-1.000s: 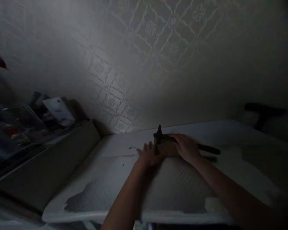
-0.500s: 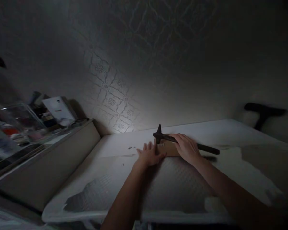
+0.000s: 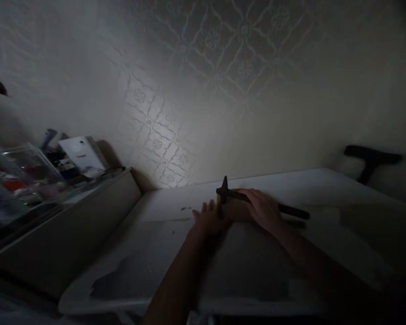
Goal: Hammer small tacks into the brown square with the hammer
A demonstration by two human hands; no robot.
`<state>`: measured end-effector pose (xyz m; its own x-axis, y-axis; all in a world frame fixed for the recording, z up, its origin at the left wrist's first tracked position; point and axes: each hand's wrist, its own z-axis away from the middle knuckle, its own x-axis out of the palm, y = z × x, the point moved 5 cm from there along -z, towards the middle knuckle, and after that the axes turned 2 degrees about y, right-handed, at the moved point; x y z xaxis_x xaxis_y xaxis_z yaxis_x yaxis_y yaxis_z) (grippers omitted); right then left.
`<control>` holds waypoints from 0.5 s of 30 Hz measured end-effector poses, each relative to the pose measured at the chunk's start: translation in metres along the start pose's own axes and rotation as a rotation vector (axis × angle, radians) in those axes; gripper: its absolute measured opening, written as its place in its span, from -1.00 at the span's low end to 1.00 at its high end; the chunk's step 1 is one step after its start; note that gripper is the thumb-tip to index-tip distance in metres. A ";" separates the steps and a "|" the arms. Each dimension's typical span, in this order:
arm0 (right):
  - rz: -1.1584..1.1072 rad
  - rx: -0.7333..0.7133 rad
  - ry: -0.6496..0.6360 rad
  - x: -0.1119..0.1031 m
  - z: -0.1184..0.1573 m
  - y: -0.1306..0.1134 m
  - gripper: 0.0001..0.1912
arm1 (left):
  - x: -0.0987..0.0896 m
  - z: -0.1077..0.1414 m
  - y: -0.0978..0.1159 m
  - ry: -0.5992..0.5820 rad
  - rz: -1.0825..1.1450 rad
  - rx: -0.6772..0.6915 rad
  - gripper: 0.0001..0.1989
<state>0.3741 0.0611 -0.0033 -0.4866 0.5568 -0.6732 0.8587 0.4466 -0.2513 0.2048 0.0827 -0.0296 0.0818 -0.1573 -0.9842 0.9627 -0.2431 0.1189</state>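
My right hand is closed around the dark handle of a hammer. The hammer's head, with a pointed upper end, stands over the left end of a small brown board; whether it touches the board I cannot tell. Flat beside the board's left end rests my left hand, its fingers spread and its thumb against the near edge. In the dim light, details of the board's top and anything small on it are lost.
The white table carries worn grey patches and a few dark bits. At left, a shelf unit holds a clear plastic box and a white box. A dark T-shaped object stands at right. Behind is a patterned wall.
The table and my arms have grown darker while the wall has become brighter. Both hands, the hammer and the board stay in nearly the same place.
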 end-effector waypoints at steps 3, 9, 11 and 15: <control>0.000 -0.002 0.007 0.000 0.000 -0.001 -0.60 | 0.000 0.001 0.000 -0.010 -0.015 -0.013 -0.12; 0.007 0.013 -0.003 -0.001 0.000 0.000 -0.60 | 0.000 0.002 0.000 -0.018 -0.015 -0.003 -0.13; 0.009 0.017 -0.010 -0.001 0.001 0.002 -0.60 | 0.000 0.002 0.000 -0.027 -0.025 -0.006 -0.13; 0.018 0.035 -0.004 -0.001 0.002 0.004 -0.58 | -0.001 0.001 0.001 -0.018 -0.015 -0.014 -0.12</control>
<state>0.3787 0.0612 -0.0048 -0.4701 0.5623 -0.6804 0.8727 0.4112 -0.2631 0.2051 0.0813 -0.0287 0.0633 -0.1713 -0.9832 0.9673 -0.2320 0.1027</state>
